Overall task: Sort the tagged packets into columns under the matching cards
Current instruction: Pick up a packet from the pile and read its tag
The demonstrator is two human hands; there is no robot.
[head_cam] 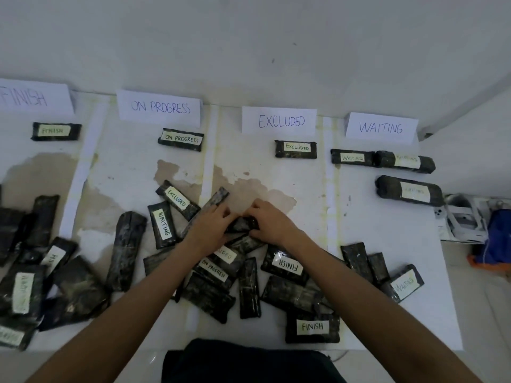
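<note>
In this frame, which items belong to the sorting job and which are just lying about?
Job: FINISH card, ON PROGRESS card, EXCLUDED card, WAITING card; placed packets under them; loose packets; held packet gripped by left hand and right hand.
Lying about: white plastic object, blue item, both far right.

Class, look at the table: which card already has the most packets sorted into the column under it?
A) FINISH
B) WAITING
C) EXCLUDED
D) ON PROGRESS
B: three packets lie under the WAITING card, while the FINISH card, the ON PROGRESS card and the EXCLUDED card have one each.
</note>
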